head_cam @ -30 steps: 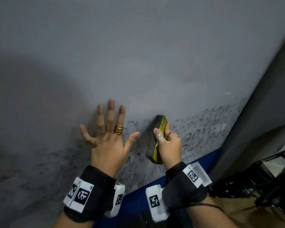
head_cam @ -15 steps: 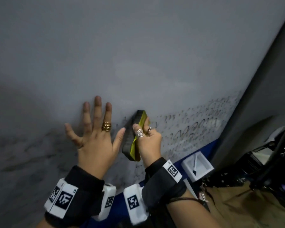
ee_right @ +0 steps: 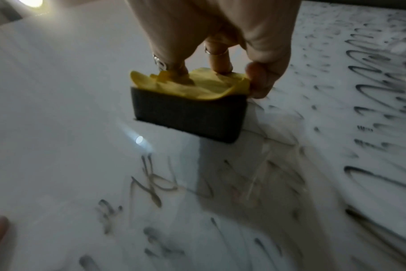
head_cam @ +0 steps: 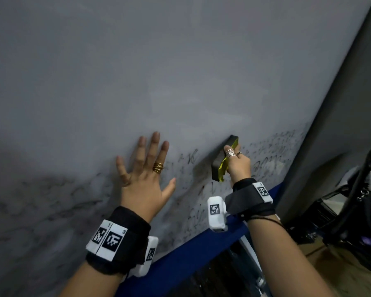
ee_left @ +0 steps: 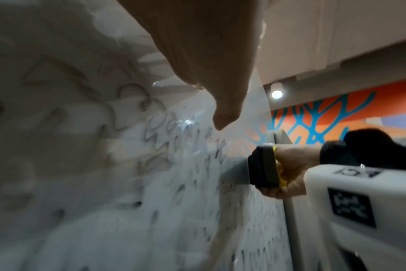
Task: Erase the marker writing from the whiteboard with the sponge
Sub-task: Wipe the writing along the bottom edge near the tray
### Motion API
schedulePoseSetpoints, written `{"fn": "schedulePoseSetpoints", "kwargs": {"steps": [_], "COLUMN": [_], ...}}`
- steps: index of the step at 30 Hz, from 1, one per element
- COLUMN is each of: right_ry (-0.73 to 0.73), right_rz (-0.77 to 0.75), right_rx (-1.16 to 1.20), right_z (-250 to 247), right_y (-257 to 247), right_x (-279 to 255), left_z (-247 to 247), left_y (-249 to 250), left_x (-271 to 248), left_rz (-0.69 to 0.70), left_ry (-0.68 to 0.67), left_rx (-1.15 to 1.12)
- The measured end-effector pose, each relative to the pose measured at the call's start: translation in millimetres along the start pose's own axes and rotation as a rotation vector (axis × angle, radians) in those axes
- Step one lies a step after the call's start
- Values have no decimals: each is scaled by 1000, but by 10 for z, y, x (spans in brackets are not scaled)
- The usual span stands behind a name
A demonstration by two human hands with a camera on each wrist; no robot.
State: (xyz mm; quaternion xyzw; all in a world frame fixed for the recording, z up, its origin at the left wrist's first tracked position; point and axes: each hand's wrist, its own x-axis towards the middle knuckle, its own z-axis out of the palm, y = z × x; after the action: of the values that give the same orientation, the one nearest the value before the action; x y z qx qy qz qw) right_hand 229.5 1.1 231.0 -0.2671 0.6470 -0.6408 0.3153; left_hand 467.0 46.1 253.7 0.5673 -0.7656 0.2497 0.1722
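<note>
Sponge (head_cam: pixel 222 161) sits pinched in the right hand (head_cam: pixel 239 166), dark face flat against the whiteboard (head_cam: pixel 180 71); left hand (head_cam: pixel 145 179) spreads flat on the board nearby, holding nothing.

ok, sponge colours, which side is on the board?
The sponge is dark grey against the whiteboard, yellow under the fingers. Clearest in the right wrist view.

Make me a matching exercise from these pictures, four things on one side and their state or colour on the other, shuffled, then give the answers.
Column one:
1. left hand
2. right hand
3. sponge
4. whiteboard

Column two:
A. yellow on one face, dark grey on the other
B. fingers spread flat on the board
C. upper part clean, marker writing lower down
D. grips the sponge

Pairs: 1-B, 2-D, 3-A, 4-C
</note>
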Motion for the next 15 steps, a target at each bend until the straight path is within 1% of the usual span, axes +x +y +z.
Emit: {"fn": "schedulePoseSetpoints", "kwargs": {"steps": [3,5,7,10,13,15], "right_ry": [-3,-67,-152,-262,-335,-328], "right_rz": [-29,-54,-72,-93,-77,-55], "right_rx": [2,28,23,52,66,66], "right_z": [103,240,406,584,581,534], "right_y": [11,46,105,153,126,142], "right_x": [-153,-379,-663,-954,-1043,-1010], "left_z": [-10,-39,-71,-158,-222,-210], "left_y": [2,-22,-73,-168,-250,-299], "left_x": [-2,-10,-68,-236,-308,-291], "left_rz": [-7,28,51,-21,-103,-156], "left_ry": [15,8,-9,-9,39,44], "left_rx": [53,62,125,162,108,49]}}
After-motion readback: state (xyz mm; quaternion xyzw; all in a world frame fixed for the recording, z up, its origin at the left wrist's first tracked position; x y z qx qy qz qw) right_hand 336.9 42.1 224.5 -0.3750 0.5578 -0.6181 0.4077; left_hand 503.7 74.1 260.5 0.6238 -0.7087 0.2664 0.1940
